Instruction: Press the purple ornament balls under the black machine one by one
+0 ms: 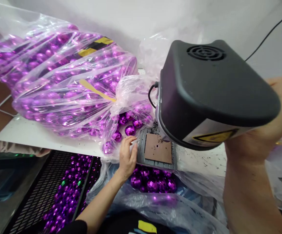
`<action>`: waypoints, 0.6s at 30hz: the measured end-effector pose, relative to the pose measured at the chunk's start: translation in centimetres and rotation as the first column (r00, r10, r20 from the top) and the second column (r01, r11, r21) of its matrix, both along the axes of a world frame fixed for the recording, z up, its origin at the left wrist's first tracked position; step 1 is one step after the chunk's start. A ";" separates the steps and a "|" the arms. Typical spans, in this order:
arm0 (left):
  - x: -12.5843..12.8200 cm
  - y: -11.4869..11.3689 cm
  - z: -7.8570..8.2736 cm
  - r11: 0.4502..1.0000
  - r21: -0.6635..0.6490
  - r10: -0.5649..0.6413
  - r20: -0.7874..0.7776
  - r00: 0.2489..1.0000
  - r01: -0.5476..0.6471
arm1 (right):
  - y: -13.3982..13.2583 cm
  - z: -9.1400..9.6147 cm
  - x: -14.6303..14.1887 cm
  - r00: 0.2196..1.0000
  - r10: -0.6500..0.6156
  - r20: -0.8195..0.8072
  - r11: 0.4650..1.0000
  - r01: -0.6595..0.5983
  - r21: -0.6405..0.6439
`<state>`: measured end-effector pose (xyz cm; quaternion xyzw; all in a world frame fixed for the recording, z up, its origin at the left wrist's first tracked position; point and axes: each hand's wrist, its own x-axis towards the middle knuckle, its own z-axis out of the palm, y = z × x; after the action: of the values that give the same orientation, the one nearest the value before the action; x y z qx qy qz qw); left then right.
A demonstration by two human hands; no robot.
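My right hand (253, 146) grips the far right side of a black machine head (211, 87) with a round vent on top and a yellow warning label; most of its fingers are hidden behind the housing. Below the head's left end lies a grey ribbed base plate (142, 152), bearing a square brown pad (158, 152) with a small dark hole and dark crumbs. At the plate's left edge, my left hand (127, 157) rests with its fingers loosely bent and apart, seemingly empty. Shiny purple faceted balls (130, 130) lie just beyond its fingertips.
A large clear bag (70, 87) of purple balls fills the left of the white table (45, 136). More balls (153, 183) sit in an open plastic bag on my lap side. A black crate (38, 182) of purple pieces stands lower left. A cable (270, 34) runs upper right.
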<state>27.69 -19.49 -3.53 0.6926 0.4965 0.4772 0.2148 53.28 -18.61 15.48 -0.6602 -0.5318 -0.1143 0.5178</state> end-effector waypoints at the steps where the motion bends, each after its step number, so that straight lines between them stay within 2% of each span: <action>1: -0.6 -0.1 -0.2 1.000 -0.010 0.013 0.007 1.000 -0.013 | -0.1 -0.5 1.1 0.999 0.029 0.021 0.999 -0.028 -0.016; 3: -1.6 -0.1 -0.4 0.999 -0.031 0.025 0.002 1.000 -0.025 | 0.1 -2.5 4.4 0.999 0.014 0.037 0.989 -0.008 -0.149; 5: -2.3 0.2 -0.6 0.997 -0.071 0.038 0.005 0.999 -0.037 | 0.5 -5.7 8.3 0.993 -0.105 0.047 0.935 0.114 -0.336; 8: -2.8 0.8 -1.0 0.986 -0.156 0.070 0.052 0.996 -0.061 | 1.4 -11.5 13.2 0.973 -0.218 0.073 0.818 0.223 -0.530; 11: -3.0 1.1 -1.5 0.976 -0.199 0.114 0.132 0.985 -0.086 | 2.2 -16.4 15.6 0.955 -0.271 0.120 0.701 0.281 -0.655; 14: -3.2 1.2 -2.0 0.969 -0.218 0.153 0.162 0.975 -0.116 | 2.1 -19.1 16.2 0.942 -0.293 0.164 0.634 0.320 -0.704; 16: -3.3 1.4 -2.4 0.958 -0.258 0.147 0.075 0.986 -0.123 | 1.7 -20.0 16.4 0.943 -0.284 0.171 0.612 0.316 -0.725; 18: -3.5 1.9 -2.8 0.951 -0.272 0.134 -0.075 0.988 -0.149 | 1.2 -20.4 16.7 0.952 -0.266 0.151 0.607 0.287 -0.741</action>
<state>24.18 -17.64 -6.34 0.6313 0.6124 0.3979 0.2608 69.95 -17.44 -4.97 -0.8875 -0.4290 0.0306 0.1652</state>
